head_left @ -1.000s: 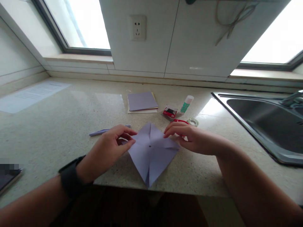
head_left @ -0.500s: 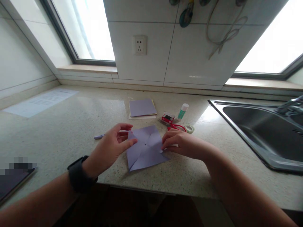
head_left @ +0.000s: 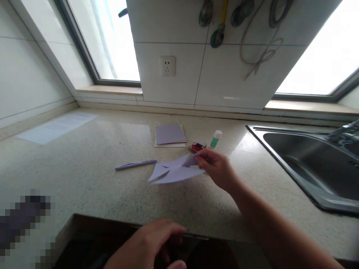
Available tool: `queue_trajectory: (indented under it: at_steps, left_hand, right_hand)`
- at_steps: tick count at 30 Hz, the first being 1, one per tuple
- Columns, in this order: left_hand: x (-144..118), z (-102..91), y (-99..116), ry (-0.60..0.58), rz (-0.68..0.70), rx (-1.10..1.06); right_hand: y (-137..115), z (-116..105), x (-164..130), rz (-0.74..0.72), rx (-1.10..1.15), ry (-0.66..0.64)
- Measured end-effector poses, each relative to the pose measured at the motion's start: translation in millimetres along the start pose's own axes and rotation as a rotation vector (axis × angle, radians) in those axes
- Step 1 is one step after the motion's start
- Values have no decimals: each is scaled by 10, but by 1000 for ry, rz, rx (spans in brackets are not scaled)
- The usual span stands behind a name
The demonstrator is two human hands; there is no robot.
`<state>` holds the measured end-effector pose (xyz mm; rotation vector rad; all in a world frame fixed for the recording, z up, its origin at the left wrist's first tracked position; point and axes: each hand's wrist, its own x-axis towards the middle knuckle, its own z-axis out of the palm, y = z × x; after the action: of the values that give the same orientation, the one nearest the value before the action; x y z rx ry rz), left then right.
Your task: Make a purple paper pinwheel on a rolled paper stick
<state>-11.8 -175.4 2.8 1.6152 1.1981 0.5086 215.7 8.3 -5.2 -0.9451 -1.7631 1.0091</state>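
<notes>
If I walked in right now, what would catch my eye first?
The right hand pinching a cut, creased lilac paper by one flap, near the middle of the speckled counter. Behind it lie a paper stack, a small red box and a glue stick, with a purple pen to the left and a steel sink to the right. The left hand sits low at the counter's front edge.

i see a purple pen [head_left: 135,164] on the speckled counter [head_left: 84,179], a stack of paper squares [head_left: 169,135] farther back, a glue stick [head_left: 215,138] beside a small red box [head_left: 198,145], and a steel sink [head_left: 311,160] at right.
</notes>
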Motion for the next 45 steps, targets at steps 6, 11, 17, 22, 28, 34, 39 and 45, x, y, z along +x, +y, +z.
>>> queue_trajectory:
  at_steps: [6, 11, 17, 22, 28, 34, 39, 45]
  left_hand:
    - [594, -69, -70, 188, 32, -749]
    - [880, -188, -66, 174, 281, -1026]
    - [857, -247, -313, 123, 309, -909]
    - [871, -332, -407, 149, 258, -789]
    - [944, -338, -327, 318, 201, -724]
    - [957, -341, -330, 334, 195, -837]
    - [936, -331, -292, 316, 229, -887]
    - [941, -332, -254, 319, 253, -932]
  right_hand:
    - [-106, 56, -65, -63, 3, -36]
    - [-261, 146, -140, -111, -83, -213]
    - [-274, 293, -157, -54, -14, -220]
    - [-232, 389, -142, -14, -13, -168]
    - [-344, 362, -140, -149, -203, -165]
    - [-538, 329, -126, -257, -379, -173]
    - [-549, 330, -113, -226, -484, -141]
    - [-512, 343, -80, -274, -510, -78]
